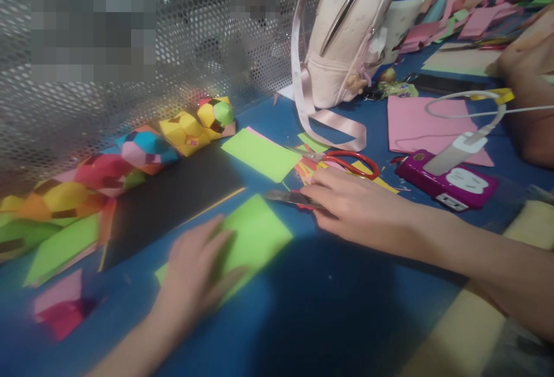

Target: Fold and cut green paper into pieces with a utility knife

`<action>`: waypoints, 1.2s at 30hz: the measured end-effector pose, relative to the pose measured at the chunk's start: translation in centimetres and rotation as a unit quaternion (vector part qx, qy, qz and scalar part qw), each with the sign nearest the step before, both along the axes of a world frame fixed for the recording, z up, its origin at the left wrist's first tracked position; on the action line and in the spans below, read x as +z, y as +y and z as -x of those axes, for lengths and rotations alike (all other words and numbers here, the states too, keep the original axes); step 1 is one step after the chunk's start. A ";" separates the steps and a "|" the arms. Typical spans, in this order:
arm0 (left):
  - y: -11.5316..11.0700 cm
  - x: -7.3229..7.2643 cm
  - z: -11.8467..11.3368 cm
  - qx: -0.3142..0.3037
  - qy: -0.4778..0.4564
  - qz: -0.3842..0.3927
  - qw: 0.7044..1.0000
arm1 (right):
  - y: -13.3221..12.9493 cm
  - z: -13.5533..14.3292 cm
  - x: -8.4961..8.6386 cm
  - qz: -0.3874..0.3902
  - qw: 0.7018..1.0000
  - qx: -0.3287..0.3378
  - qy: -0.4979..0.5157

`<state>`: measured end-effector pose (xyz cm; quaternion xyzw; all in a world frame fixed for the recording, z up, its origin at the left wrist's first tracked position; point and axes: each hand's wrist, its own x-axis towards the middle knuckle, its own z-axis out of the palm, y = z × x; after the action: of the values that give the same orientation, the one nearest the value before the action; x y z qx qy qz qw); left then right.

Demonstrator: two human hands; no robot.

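Observation:
My left hand [197, 267], slightly blurred, lies with fingers apart over a light green paper [257, 235] on the blue table [329, 308]. To the right of that paper, my right hand [346, 201] has its fingers closed round a small cutter with a dark blade [283, 197], which points left near the paper's upper corner. Just beyond my right hand lie red-handled scissors [355, 163] on paper scraps. A second green sheet [262, 155] rests behind the first, by the scissors' blades.
Folded colourful paper shapes [104, 172] line the perforated metal wall beside a black sheet [168, 198]. A pale backpack [337, 36] stands behind. To the right are pink paper [415, 120], a purple power strip [445, 180] with a cable, and another person's arm [528, 88].

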<state>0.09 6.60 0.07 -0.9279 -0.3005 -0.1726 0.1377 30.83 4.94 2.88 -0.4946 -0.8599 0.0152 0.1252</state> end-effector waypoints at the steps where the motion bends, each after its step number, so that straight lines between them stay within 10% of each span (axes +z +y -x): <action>1: -0.1 0.0 -0.1 -0.003 -0.003 -0.005 1.000 | 0.0 0.0 0.0 -0.006 1.000 0.000 -0.004; 29: -0.3 0.5 -0.8 0.054 -0.061 0.027 0.996 | -3.3 -3.5 -2.0 0.003 0.994 0.063 0.093; 36: 0.2 -0.4 -0.3 -0.038 0.017 0.049 0.998 | -3.6 -3.6 -2.3 0.025 0.991 0.060 0.117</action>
<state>0.36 6.81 -0.29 -0.9470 -0.2710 -0.1472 0.0903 34.39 1.32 0.58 -0.4400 -0.8668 0.1014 0.2114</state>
